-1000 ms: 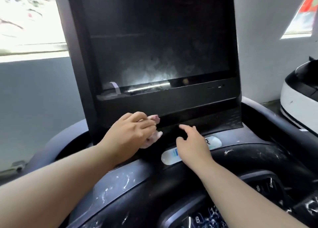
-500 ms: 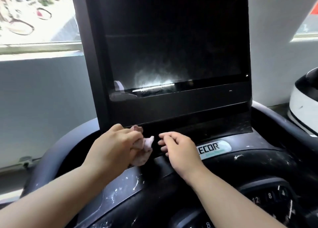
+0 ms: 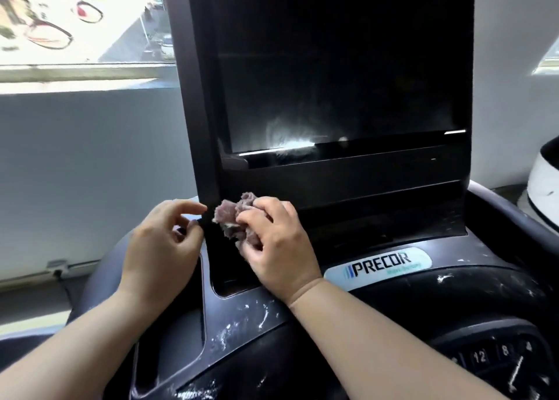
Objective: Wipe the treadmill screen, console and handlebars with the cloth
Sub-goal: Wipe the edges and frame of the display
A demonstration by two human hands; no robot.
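Flecks (image 3: 263, 316) of white dot the dark console (image 3: 230, 366) along its near edge; a numbered dial (image 3: 496, 357) shows at the near right corner; a little farther in lies the PRECOR badge (image 3: 378, 265). Past that come both hands, close together at the lower left corner of the screen housing; the left grip (image 3: 160, 245) is released, fingers loosely curled round nothing, fingertips just beside the housing's left edge; the right grip (image 3: 273, 242) is clenched round the cloth (image 3: 233, 218), a crumpled mauve wad that bulges out to the left of the fingers and touches the ledge at the housing's foot. Farther up, the screen (image 3: 332, 82) is dark, with a pale smear near its bottom edge; a window (image 3: 81, 21) lies beyond on the left.

Judging by this, the step in hand is wiping the console ledge under the screen. The next move probably calls for pressing the wad flatter and drawing it right along the ledge; the smear and the near flecks look unwiped, and the handlebars, which I cannot pick out for certain, would come later.
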